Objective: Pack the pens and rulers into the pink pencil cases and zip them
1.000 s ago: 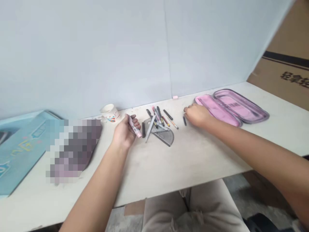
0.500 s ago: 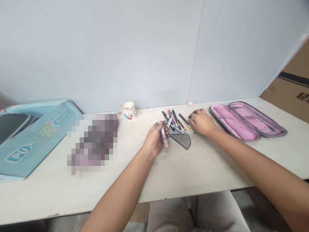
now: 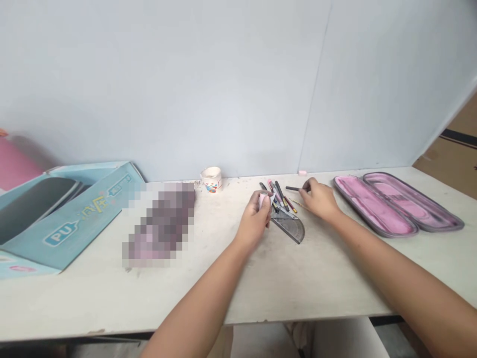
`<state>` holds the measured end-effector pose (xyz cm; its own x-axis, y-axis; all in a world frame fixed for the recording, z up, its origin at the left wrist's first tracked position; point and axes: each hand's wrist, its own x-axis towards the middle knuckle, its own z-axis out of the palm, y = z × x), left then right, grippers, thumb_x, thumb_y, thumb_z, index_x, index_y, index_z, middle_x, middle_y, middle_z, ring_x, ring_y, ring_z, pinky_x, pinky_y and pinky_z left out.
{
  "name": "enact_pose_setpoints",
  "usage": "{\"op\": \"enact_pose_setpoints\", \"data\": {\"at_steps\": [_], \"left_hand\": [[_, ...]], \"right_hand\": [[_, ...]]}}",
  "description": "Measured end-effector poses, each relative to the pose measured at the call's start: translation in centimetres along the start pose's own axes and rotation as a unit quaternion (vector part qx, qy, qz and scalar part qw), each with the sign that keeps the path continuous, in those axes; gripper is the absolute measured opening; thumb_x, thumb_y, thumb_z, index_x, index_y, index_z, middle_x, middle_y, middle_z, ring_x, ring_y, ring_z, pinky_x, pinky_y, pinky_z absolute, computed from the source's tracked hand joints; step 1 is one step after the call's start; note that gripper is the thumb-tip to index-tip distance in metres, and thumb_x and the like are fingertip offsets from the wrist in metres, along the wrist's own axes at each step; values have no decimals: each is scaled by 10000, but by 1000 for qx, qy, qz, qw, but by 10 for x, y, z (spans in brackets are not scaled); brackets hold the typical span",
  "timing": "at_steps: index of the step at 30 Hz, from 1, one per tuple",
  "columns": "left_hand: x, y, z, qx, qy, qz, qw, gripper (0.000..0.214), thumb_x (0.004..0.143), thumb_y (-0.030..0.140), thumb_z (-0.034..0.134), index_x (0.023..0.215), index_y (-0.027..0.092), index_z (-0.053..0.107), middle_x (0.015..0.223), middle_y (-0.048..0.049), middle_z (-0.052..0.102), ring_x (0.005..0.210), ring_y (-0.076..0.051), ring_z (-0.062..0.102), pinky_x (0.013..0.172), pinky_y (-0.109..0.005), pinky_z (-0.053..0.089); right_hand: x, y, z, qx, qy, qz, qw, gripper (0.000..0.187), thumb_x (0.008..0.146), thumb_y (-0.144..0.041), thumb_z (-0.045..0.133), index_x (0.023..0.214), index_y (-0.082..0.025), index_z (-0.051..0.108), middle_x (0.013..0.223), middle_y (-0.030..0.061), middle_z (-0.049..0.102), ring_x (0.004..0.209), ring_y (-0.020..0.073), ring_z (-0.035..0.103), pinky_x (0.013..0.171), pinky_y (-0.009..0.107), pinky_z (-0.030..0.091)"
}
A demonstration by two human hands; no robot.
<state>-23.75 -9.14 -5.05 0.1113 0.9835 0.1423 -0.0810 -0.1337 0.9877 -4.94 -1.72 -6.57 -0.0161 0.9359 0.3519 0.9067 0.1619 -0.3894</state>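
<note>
My left hand (image 3: 255, 221) is closed around a pink marker (image 3: 264, 200), held just left of a heap of pens and pencils (image 3: 279, 195) on the white table (image 3: 238, 278). A dark see-through protractor (image 3: 289, 226) lies under the heap's near side. My right hand (image 3: 320, 201) pinches a black pen (image 3: 292, 188) by its end, lifted slightly above the heap. An open pink pencil case (image 3: 395, 209) lies flat to the right of my right hand.
A small paper cup (image 3: 211, 179) stands by the back wall. A blurred purplish object (image 3: 160, 223) lies left of centre. A light blue cardboard box (image 3: 55, 214) sits at the far left. A tiny pink eraser (image 3: 302, 173) rests against the wall.
The view has swung left. My left hand carried the pink marker toward the heap. My right hand, which rested among the pens, now pinches a black pen raised off the table.
</note>
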Motion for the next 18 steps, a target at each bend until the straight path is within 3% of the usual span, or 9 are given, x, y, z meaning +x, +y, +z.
{"op": "enact_pose_setpoints", "data": {"at_steps": [2,5,8,12,15,18], "left_hand": [[-1,0,0,77,6,34,996,247,839,422,444,977,224,497,548,70,344,463,-70,322,463,-167,308],[-3,3,1,202,31,86,975,218,835,386,454,947,214,531,648,39,447,589,-95,410,578,-195,352],[-3,5,4,287,34,99,952,218,843,371,435,955,213,536,721,26,513,666,-116,459,644,-214,361],[6,5,12,333,35,113,936,248,849,381,419,971,205,544,801,10,578,725,-131,510,685,-222,377],[15,9,16,365,26,118,923,289,860,393,393,1009,200,549,835,-7,608,754,-147,540,691,-228,389],[23,17,18,441,3,114,890,315,865,401,380,1056,211,542,851,-26,628,754,-169,569,673,-243,397]], "right_hand": [[-5,4,-7,133,48,-15,990,177,795,-319,451,893,-184,509,848,60,633,852,199,580,758,323,396],[-13,8,-14,327,78,-38,941,168,784,-342,473,881,-204,472,836,39,610,852,181,590,690,291,424],[-20,8,-16,428,79,-38,900,174,777,-348,495,881,-210,471,821,31,594,855,182,591,698,301,437],[-25,6,-14,455,57,-83,885,157,775,-328,514,880,-212,502,856,27,594,855,177,592,778,325,425],[-28,6,-16,411,37,-107,904,121,781,-294,497,865,-214,534,864,25,597,858,180,580,791,328,419],[-29,7,-22,348,69,-125,927,119,790,-265,464,852,-212,551,861,34,605,869,191,556,807,340,407]]}}
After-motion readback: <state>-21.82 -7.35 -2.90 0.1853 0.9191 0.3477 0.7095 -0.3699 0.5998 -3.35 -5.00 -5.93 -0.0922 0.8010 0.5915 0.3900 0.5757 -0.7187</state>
